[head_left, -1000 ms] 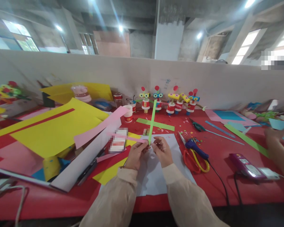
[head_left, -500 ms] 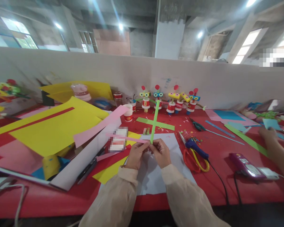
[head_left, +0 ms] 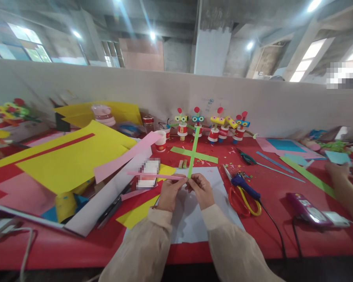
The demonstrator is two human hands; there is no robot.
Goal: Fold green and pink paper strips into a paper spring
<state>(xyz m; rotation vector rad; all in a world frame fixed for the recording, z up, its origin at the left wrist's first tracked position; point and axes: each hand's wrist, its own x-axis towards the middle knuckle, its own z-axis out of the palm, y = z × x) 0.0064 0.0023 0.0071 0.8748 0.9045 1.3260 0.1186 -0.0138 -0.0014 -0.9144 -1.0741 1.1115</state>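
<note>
Both hands are close together above a sheet of white paper (head_left: 194, 223) in front of me. Pinched in my left hand (head_left: 171, 191) is the end of a pink paper strip (head_left: 153, 175) that reaches out to the left. My right hand (head_left: 202, 188) pinches the near end of a green paper strip (head_left: 195, 147), which points away from me. The two strip ends meet at right angles between my fingertips; the exact join is partly covered. Beyond, another green strip (head_left: 208, 157) lies crosswise on the red table (head_left: 264, 239), behind the held one.
Scissors (head_left: 242, 196) with red and yellow handles lie right of the paper, near pliers (head_left: 247, 158). Several paper-cup figures (head_left: 214, 133) stand along the wall. Yellow sheets (head_left: 73, 164) and a white roll (head_left: 100, 203) crowd the left. Another person's hand (head_left: 338, 174) is at far right.
The pink strip's free end has swung slightly left and down. Both hands keep their pinch on the strips. The view has shifted slightly.
</note>
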